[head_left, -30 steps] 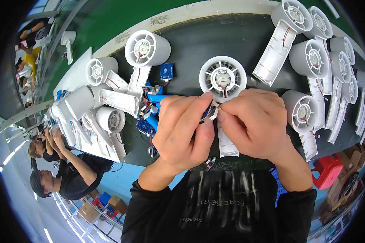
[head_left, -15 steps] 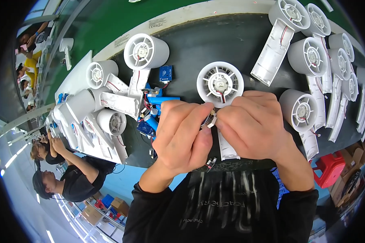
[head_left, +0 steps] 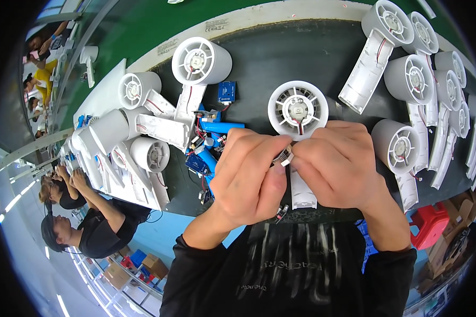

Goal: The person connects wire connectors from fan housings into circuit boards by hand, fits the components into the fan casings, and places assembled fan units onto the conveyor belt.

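Close together at the middle of the bench are my left hand [head_left: 250,175] and my right hand [head_left: 339,168], both closed with fingertips pinched. Between them they hold a small circuit board [head_left: 286,155] with a white connector at its end; my fingers cover most of it. Just beyond stands a white round fan housing [head_left: 298,110] with spokes, a motor hub and a red wire running down toward my hands. Its white handle shell [head_left: 303,194] shows below my fingers, partly hidden. A small loose board [head_left: 281,213] lies by the near bench edge.
Left of my hands are blue battery cells and boards [head_left: 209,153]. More white fan housings with handles stand left [head_left: 201,61] and right [head_left: 396,147]. A red stool [head_left: 430,224] stands at the lower right. At the left, a co-worker [head_left: 90,230] works along the bench.
The bench and its parts have shifted a little to the right in the picture. Both hands stay together on the small circuit board, with only slight finger movement.
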{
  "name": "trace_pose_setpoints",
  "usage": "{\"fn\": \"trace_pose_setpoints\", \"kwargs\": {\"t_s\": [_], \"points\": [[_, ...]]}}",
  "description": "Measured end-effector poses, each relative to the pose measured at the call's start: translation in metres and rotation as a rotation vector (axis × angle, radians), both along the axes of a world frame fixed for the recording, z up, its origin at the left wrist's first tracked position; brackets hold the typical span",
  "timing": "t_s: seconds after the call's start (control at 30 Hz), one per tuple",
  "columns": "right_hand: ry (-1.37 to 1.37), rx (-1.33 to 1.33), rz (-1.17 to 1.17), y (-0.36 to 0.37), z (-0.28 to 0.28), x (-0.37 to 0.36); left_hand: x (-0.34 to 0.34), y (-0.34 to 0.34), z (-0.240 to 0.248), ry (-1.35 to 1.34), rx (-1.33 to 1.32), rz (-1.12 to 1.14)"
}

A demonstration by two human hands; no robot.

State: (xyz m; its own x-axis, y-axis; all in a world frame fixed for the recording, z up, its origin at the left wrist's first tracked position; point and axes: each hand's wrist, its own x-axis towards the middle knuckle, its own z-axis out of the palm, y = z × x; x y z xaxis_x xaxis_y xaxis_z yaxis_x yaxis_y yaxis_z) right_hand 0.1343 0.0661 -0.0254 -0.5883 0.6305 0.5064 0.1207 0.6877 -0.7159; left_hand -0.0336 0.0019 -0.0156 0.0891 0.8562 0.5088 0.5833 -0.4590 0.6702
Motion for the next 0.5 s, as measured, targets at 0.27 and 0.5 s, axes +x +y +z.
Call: {"fn": "trace_pose_setpoints", "kwargs": {"t_s": [0.27,0.5], "points": [[0.087,-0.09,0.02,0.0008,-0.0037,-0.0024,-0.0044,-0.0028,0.0027,-0.02,0.01,0.015],[0.115,-0.135,0.035,0.0003,-0.0032,-0.0001,-0.0026,-0.0025,0.0059,-0.03,-0.02,0.016]]}}
